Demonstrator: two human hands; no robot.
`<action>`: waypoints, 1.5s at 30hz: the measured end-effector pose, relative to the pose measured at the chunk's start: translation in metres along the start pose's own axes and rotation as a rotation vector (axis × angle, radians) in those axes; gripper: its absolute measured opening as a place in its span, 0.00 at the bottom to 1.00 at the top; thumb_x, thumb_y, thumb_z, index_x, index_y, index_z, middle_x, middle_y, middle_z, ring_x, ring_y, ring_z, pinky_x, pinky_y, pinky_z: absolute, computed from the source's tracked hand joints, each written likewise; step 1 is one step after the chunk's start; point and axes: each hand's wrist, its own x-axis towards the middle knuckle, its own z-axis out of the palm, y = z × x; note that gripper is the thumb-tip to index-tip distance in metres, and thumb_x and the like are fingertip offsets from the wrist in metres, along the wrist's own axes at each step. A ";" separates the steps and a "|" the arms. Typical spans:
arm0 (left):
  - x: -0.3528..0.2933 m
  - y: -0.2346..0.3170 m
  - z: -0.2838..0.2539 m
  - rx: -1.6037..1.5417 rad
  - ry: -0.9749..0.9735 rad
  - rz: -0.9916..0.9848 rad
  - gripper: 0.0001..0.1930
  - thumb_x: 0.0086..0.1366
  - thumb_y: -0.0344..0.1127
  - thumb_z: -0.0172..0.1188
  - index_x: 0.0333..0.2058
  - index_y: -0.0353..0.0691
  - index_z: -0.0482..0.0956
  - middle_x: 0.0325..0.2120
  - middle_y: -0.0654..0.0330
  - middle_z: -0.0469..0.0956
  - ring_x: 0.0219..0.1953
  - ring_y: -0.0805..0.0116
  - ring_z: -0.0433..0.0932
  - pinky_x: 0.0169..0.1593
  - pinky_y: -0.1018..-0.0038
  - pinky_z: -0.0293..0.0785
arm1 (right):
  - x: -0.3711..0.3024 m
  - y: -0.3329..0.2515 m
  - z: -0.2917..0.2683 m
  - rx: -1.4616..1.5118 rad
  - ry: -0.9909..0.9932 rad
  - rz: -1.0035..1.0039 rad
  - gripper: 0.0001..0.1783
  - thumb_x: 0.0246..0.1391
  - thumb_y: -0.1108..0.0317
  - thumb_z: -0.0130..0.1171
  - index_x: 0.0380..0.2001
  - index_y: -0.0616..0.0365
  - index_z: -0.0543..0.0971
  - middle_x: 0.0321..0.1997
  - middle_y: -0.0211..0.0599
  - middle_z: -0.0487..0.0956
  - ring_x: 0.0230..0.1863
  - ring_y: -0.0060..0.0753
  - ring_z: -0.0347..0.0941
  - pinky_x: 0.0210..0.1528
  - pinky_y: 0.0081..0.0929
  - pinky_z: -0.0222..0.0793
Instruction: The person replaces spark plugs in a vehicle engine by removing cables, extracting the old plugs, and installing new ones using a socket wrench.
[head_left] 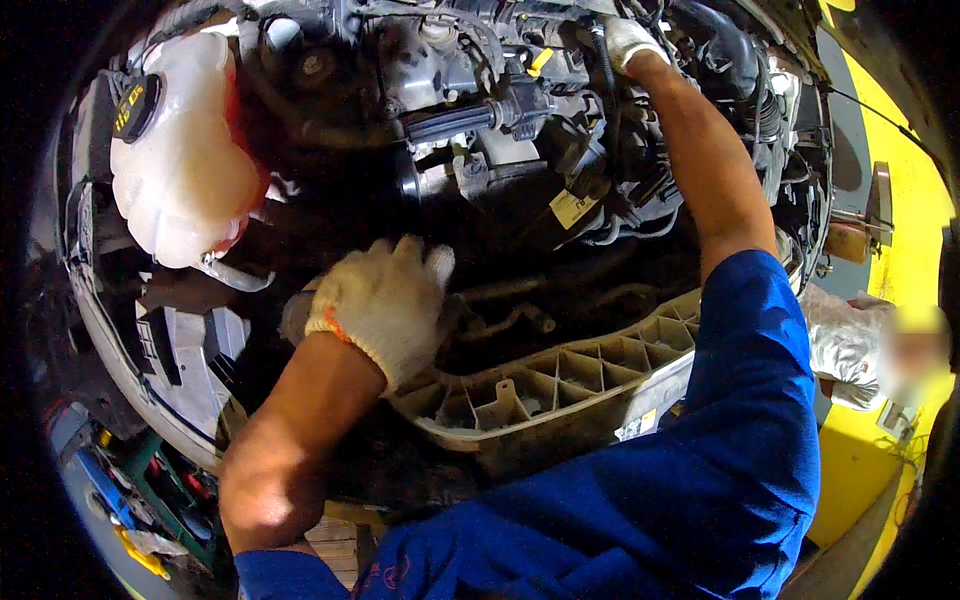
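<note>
My left hand (385, 305), in a white knit glove with an orange-stitched cuff, is over the dark gap behind the ribbed front panel (505, 408) of an engine bay. Its back faces up and its fingers point forward, a little apart, with nothing visible in them. A dark rounded part (296, 318) shows beside its wrist. Far off at the upper right, my right hand (628, 42), gloved too, reaches in among hoses at the back of the engine (480, 60); its fingers are hidden. A black hose (606, 70) runs close beside it.
A translucent white coolant tank (185, 170) with a black cap stands at the left. A yellow dipstick handle (540, 63) sticks up from the engine. Tools lie in a green case (165, 490) at lower left. Another person (850, 340) is at the right, beside a yellow floor area (905, 200).
</note>
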 end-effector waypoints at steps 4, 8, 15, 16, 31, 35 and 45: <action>0.003 0.001 -0.001 0.002 -0.022 0.021 0.24 0.64 0.53 0.57 0.52 0.43 0.74 0.43 0.48 0.76 0.46 0.49 0.78 0.46 0.57 0.78 | 0.009 0.019 0.012 0.014 0.001 -0.017 0.23 0.58 0.73 0.46 0.57 0.60 0.74 0.56 0.57 0.78 0.58 0.55 0.75 0.60 0.47 0.71; 0.001 0.000 0.000 -0.018 -0.012 0.003 0.24 0.64 0.53 0.57 0.52 0.42 0.74 0.42 0.49 0.76 0.45 0.49 0.79 0.45 0.56 0.78 | -0.001 0.003 0.004 -0.052 0.049 0.011 0.19 0.59 0.71 0.46 0.51 0.60 0.78 0.55 0.56 0.78 0.56 0.53 0.77 0.56 0.47 0.74; 0.001 0.001 0.003 -0.027 0.014 -0.005 0.24 0.64 0.53 0.58 0.51 0.42 0.74 0.43 0.49 0.76 0.46 0.49 0.78 0.46 0.56 0.78 | 0.028 0.020 0.034 0.068 0.134 -0.028 0.20 0.59 0.71 0.47 0.53 0.61 0.76 0.55 0.59 0.78 0.58 0.55 0.76 0.57 0.47 0.74; 0.001 0.000 0.004 -0.034 0.018 -0.011 0.24 0.64 0.53 0.58 0.50 0.42 0.74 0.43 0.49 0.76 0.46 0.49 0.78 0.46 0.57 0.78 | 0.020 0.011 0.022 0.053 0.128 -0.006 0.20 0.59 0.71 0.48 0.53 0.61 0.77 0.55 0.59 0.78 0.58 0.54 0.76 0.57 0.47 0.74; 0.000 0.000 0.009 0.011 0.173 0.039 0.16 0.62 0.47 0.61 0.41 0.41 0.78 0.39 0.52 0.78 0.42 0.54 0.81 0.42 0.60 0.80 | 0.023 0.040 0.037 0.206 0.150 -0.017 0.19 0.62 0.58 0.52 0.39 0.64 0.84 0.42 0.59 0.82 0.47 0.55 0.80 0.47 0.44 0.74; 0.000 0.000 0.008 -0.012 0.146 0.027 0.16 0.62 0.47 0.61 0.41 0.41 0.78 0.38 0.53 0.78 0.42 0.54 0.81 0.41 0.60 0.81 | 0.018 0.020 0.024 0.068 0.122 0.042 0.21 0.62 0.58 0.49 0.41 0.64 0.84 0.45 0.59 0.82 0.50 0.57 0.79 0.50 0.46 0.73; -0.001 0.000 0.012 0.019 0.086 -0.004 0.18 0.62 0.46 0.61 0.45 0.41 0.76 0.39 0.52 0.77 0.42 0.52 0.80 0.42 0.59 0.80 | 0.024 0.030 0.015 0.086 0.123 -0.032 0.19 0.61 0.56 0.54 0.39 0.62 0.84 0.38 0.55 0.83 0.44 0.53 0.80 0.46 0.46 0.73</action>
